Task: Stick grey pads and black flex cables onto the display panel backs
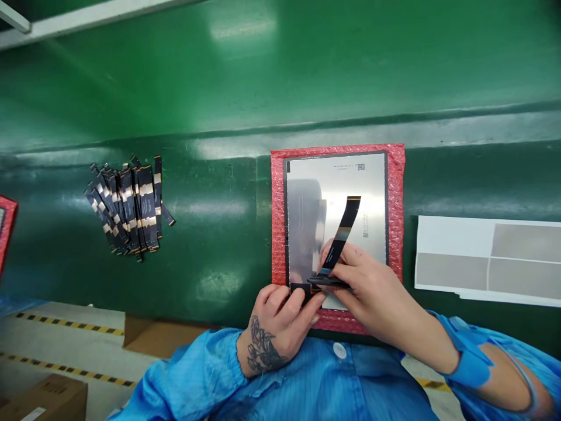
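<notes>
A display panel [372, 175] lies metal back up on a red bubble-wrap sheet [397, 204]. My right hand [372, 286] is closed on a slim black pair of tweezers [331, 282], its tip at the panel's lower left part. A black flex cable [347, 225] slants over the panel and passes by my right fingers; its upper end is free, while its lower end is partly hidden at the tweezers. With curled fingers, my left hand [280, 321] grips the panel's lower left edge beside a short black strip [300, 287]. What lies under its fingertips is hidden.
A heap of flex cables [134, 207] lies on the green table [219, 234] to the left. White and grey sheets [460, 251] lie at the right. Another red wrap [6, 228] shows at the far left edge. Cardboard boxes [52, 397] stand on the floor below.
</notes>
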A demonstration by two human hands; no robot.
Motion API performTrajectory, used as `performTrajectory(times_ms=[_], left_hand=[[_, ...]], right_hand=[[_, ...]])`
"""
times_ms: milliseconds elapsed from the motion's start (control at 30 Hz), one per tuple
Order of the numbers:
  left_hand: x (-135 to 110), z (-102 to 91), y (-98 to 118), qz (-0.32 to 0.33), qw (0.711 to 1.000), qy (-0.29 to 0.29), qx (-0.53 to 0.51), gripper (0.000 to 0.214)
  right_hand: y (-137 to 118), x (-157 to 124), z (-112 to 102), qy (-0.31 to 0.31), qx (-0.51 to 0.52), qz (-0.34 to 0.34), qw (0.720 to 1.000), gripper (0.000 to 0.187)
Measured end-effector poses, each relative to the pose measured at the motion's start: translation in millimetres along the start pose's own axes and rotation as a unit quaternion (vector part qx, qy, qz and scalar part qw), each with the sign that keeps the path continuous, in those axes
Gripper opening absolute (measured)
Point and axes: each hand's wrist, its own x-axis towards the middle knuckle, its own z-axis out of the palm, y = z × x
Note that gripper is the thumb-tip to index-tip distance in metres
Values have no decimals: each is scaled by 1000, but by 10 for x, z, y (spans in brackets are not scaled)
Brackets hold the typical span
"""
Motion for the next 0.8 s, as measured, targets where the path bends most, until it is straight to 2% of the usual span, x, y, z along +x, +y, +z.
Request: performTrajectory(times_ms=[133, 300, 467, 600, 667, 733, 767, 800], left_hand=[[39, -30, 14, -46, 997, -26, -47, 29], [39, -25, 2, -29, 999, -11, -28, 28], [8, -34, -34, -38, 999, -5, -26, 31], [-125, -41, -85, -56, 998, 2, -19, 39], [-215, -78, -118, -106, 994, 25, -27, 42], [-279, -169, -144, -207, 973, 37, -91, 46], [-290, -233, -152, -265, 951, 38, -156, 47], [-286, -306, -157, -321, 916, 31, -238, 48]], right_hand=[[10, -2, 32, 0, -19, 4, 1000, 24], [8, -8, 63, 19, -48, -10, 999, 18], [-13, -17, 109, 83, -81, 13, 993, 7], [37, -66, 77, 140, -93, 44, 985, 11], [100, -182, 23, 188, -107, 57, 975, 13], [174, -393, -21, 231, -124, 87, 961, 16], [207, -528, -26, 240, -124, 109, 957, 18], [230, -674, -15, 240, -112, 131, 955, 21]])
